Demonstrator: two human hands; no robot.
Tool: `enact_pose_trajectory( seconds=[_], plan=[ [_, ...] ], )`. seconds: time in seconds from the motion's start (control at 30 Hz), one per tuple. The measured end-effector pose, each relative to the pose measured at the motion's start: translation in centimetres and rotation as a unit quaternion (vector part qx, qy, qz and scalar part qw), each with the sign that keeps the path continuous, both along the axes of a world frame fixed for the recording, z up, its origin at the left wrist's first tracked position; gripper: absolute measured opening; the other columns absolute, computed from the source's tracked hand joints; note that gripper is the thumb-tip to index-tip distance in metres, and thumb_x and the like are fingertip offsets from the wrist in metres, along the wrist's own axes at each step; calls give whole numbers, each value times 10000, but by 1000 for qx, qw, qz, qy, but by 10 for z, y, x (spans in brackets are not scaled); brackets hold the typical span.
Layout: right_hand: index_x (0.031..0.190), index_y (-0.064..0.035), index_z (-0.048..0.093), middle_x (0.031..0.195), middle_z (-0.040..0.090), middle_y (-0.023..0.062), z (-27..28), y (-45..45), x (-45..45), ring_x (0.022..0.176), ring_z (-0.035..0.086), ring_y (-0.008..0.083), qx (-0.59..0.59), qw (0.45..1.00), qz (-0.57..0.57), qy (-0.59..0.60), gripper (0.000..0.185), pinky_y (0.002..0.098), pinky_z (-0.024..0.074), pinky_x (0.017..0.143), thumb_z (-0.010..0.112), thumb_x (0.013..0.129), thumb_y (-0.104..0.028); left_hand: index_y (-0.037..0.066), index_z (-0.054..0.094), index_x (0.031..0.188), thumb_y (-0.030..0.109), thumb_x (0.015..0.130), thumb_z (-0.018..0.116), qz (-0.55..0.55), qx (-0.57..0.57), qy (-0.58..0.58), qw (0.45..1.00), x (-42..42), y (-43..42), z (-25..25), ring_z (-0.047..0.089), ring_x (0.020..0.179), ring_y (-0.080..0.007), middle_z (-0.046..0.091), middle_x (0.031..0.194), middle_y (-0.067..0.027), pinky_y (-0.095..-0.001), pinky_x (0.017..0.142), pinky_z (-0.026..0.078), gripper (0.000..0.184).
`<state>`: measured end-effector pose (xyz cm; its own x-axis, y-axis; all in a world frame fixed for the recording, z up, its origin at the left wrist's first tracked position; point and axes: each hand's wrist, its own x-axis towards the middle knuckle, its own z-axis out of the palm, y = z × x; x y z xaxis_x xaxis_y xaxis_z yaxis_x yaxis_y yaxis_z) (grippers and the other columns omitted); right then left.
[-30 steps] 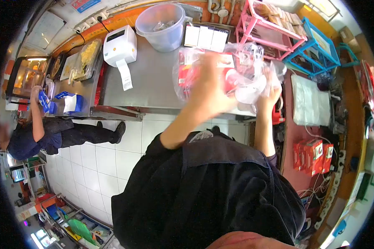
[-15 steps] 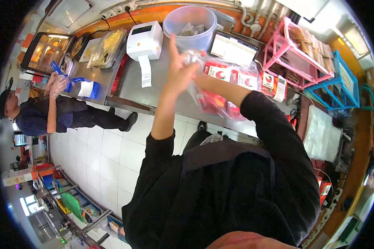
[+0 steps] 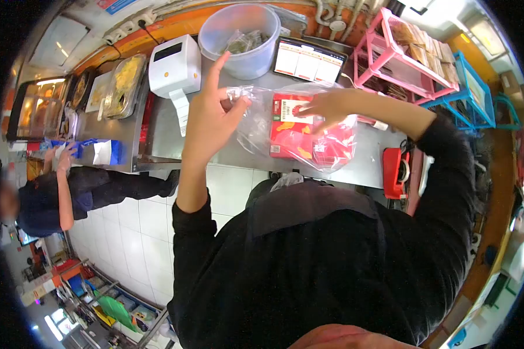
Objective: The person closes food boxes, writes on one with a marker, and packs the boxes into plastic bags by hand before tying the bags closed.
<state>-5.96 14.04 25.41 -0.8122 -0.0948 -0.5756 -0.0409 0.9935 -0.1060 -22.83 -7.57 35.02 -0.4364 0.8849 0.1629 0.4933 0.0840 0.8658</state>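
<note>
A clear plastic bag (image 3: 251, 128) lies on the metal counter with red printed boxes (image 3: 286, 137) inside it. My left hand (image 3: 211, 119) pinches the bag's gathered end between the thumb and curled fingers, while its index finger points up. Over the boxes, my right hand (image 3: 327, 109) has its fingers spread and seems to rest on the bag's upper side. That hand covers part of the boxes' printed fronts, so their exact number is hard to make out.
Behind the bag stand a translucent bucket (image 3: 247, 64), a tablet (image 3: 310, 61) and a white label printer (image 3: 173, 65). A pink rack (image 3: 384, 55) is at the back right, a red tape dispenser (image 3: 393, 174) at the right. At the left, a co-worker (image 3: 55, 198) stands by the counter.
My right hand has left the bag's gathered end beside my left hand and moved right, over the boxes. My left hand has shifted left with the bag's end. The view has turned slightly.
</note>
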Motion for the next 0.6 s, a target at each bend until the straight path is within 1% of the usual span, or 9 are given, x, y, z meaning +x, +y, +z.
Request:
enact_pose_trajectory(
  seconds=[0.07,0.13,0.27,0.3,0.37,0.4,0.43,0.53,0.6],
  plan=[
    [1275,-191,494,890,652,69,33,10,37,967,563,309,102,978,-19,-179,553,445,410,827,630,771,-372,79,291,1392,22,762,630,-11,-35,72,997,-5,5,1,537,541,-42,634,631,-34,-192,546,432,718],
    [1181,-157,562,820,649,51,37,19,73,889,587,283,166,973,47,-156,527,382,425,775,714,689,-272,78,240,1406,23,752,651,-28,-43,52,997,-5,15,1,541,557,-55,638,674,-51,-202,545,447,774],
    [1114,-95,583,1090,578,82,121,14,96,1066,523,251,-55,983,-124,123,579,407,396,904,785,582,-201,85,73,1443,108,702,755,-162,77,-176,968,26,50,-18,598,756,-144,626,938,-142,-286,677,503,1007],
    [1144,-86,555,1193,532,96,126,12,102,1137,483,249,-153,952,-160,213,642,415,377,950,800,561,-199,75,46,1445,162,674,780,-202,55,-114,971,29,49,-24,594,827,-196,583,1036,-179,-318,739,488,1068],
    [1312,-74,419,1408,371,128,99,10,127,1300,349,261,-392,792,-248,398,907,412,312,1042,838,523,-229,56,-9,1448,269,616,830,-279,16,21,960,29,46,-28,585,970,-300,495,1234,-252,-382,864,459,1200],
    [1444,-54,97,1505,122,158,85,17,153,1383,167,261,-352,813,-306,348,1313,397,194,1109,886,427,-310,7,-78,1428,411,484,879,-345,-107,-63,930,6,30,-12,342,1276,-379,148,1445,-306,-432,1047,284,1403],
    [1445,-31,-10,1498,83,208,44,30,175,1391,100,304,-296,825,-303,374,1477,459,72,1125,901,344,-402,-4,-93,1421,429,432,886,-307,-85,95,943,-20,15,-20,345,1264,-388,233,1396,-283,-444,1055,270,1458],
    [1434,-7,14,1473,112,256,-58,20,174,1377,61,392,-127,866,-346,339,1489,507,25,1113,870,333,-530,-61,-83,1400,492,299,892,-205,-46,370,905,-51,16,-113,291,1269,-405,381,1316,-234,-464,1084,209,1572],
    [1415,-4,161,1424,232,271,-105,-4,141,1361,103,418,-108,882,-313,336,1399,513,38,1112,830,344,-607,-82,13,1393,503,296,880,-228,-114,222,941,-17,43,-209,244,1282,-389,358,1334,-226,-444,1085,197,1516]
  ],
)
